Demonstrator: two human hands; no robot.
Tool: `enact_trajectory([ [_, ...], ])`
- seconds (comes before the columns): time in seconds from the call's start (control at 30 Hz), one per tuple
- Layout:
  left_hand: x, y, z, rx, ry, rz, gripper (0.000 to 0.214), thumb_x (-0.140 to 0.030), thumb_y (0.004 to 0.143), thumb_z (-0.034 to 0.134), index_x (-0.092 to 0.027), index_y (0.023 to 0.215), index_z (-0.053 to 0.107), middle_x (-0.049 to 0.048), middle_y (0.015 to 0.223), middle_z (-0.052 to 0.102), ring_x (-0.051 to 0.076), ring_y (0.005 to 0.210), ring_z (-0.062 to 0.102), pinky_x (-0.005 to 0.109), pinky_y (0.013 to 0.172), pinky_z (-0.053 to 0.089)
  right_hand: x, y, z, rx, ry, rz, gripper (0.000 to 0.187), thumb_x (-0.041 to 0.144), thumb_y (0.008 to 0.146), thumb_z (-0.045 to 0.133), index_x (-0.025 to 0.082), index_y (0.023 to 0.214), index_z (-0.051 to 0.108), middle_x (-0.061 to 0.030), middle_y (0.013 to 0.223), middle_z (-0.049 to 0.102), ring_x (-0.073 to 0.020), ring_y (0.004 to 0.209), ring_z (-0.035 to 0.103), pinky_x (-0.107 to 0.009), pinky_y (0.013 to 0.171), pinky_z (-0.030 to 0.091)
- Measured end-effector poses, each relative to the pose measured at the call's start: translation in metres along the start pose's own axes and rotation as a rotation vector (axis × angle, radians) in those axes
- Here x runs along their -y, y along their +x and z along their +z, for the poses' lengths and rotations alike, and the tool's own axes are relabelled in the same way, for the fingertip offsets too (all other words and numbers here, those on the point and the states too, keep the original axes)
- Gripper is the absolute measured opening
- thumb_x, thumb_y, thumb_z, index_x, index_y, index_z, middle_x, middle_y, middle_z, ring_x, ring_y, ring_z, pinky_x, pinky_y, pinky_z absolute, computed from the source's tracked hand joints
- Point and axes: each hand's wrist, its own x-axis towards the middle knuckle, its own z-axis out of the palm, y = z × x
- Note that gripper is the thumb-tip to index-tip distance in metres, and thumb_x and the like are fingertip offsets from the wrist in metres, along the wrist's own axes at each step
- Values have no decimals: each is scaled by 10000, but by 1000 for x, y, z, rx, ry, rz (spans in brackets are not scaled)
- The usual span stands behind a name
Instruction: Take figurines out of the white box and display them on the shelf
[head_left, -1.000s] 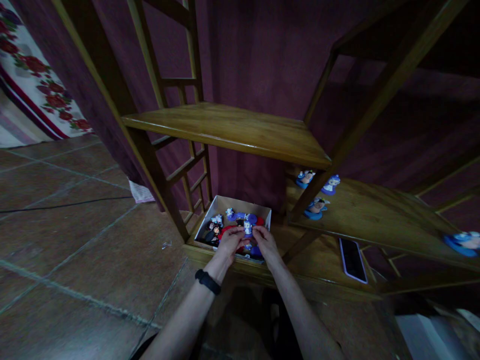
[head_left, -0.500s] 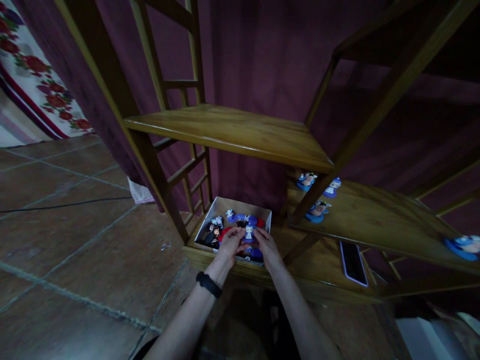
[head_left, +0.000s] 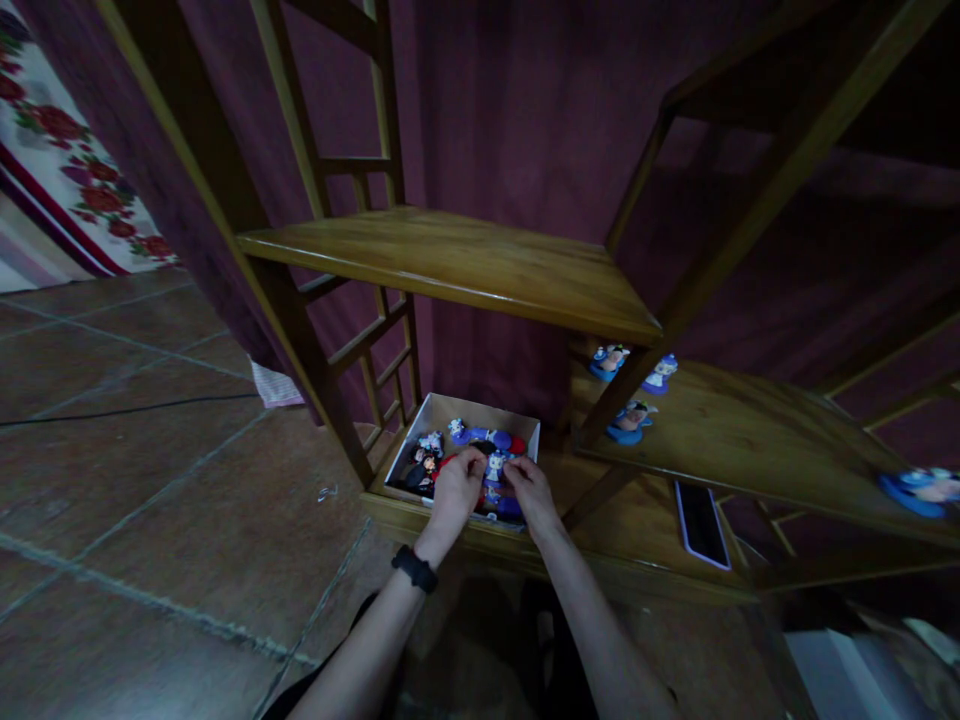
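Note:
A small white and purple cartoon figurine is between my two hands, upright, over a shallow white box. My left hand, with a black band on its wrist, pinches it from the left with curled fingers. From the right, the fingertips of my right hand close on its other side. Its base is partly hidden by other pieces and fingers. More figurines lie in the box: a white and purple one at the back, a dark-haired one at the left, and several purple and red pieces.
The box rests on the bottom board of a wooden shelf unit. On the right-hand shelf stand blue-based figurines and a purple-based one; another figurine is farther right. A phone lies on the lower board.
My fingers have shifted around the figurine, with the left hand turned more palm-down. The whole view has slid slightly; the figurines on the shelf have stayed put.

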Motion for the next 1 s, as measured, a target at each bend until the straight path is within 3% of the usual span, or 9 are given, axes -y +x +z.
enact_trajectory([
  [0.23,-3,-2,0,2,65,-5,84,-155,739,590,-218,684,598,-30,521,520,125,539,534,188,543,368,-1,1,-3,6,-203,-124,186,416,710,550,231,694,556,20,662,561,-159,623,552,-280,560,497],
  [0.47,1,2,0,22,-33,-13,74,-157,735,581,-221,699,590,-33,564,540,117,531,509,187,542,393,0,3,-5,-9,-302,-225,149,373,717,547,231,700,586,15,671,598,-166,678,552,-268,629,467],
  [1.0,21,14,5,76,-154,0,57,-164,695,594,-192,744,604,-41,615,537,90,521,489,163,463,424,-6,9,-10,-6,-339,-227,182,401,736,524,230,742,588,21,694,604,-153,666,555,-263,613,473],
])
